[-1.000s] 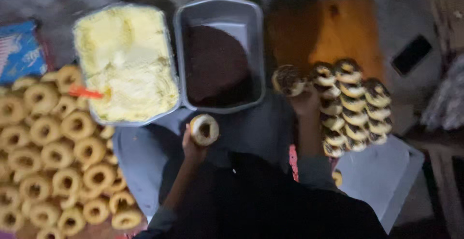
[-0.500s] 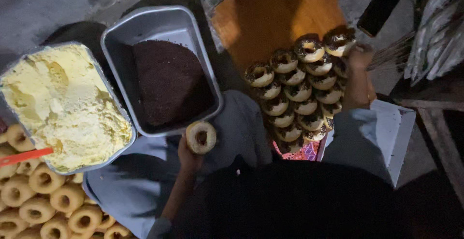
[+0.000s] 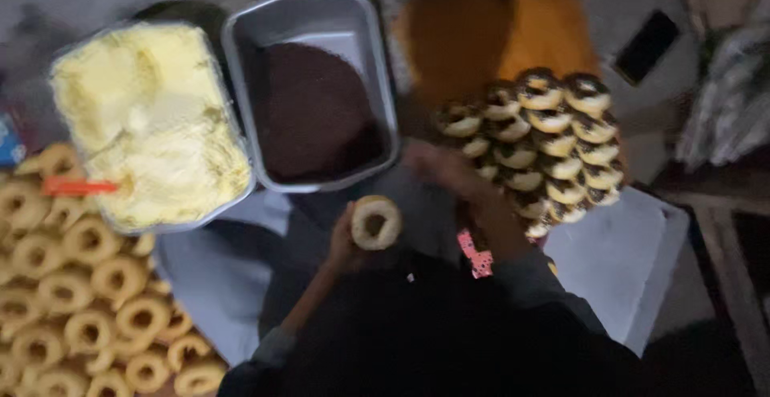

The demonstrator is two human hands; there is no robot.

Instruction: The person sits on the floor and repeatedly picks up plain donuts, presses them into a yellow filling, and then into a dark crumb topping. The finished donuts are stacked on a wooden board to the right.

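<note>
The left hand [image 3: 341, 245] grips a ring biscuit [image 3: 376, 222] below the metal tray [image 3: 377, 60] of dark sprinkles [image 3: 309, 112]; the right hand [image 3: 437, 168] is too blurred to tell.

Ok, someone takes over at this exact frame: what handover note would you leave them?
Left hand holds one cream-topped doughnut above the lap. Right hand is empty and blurred, between the pan of dark sprinkles and the stack of finished doughnuts. Tub of yellow cream sits left of the pan. Done: that stack, creamed and sprinkled. Left: the held one has no sprinkles; many plain doughnuts lie at far left.
</note>
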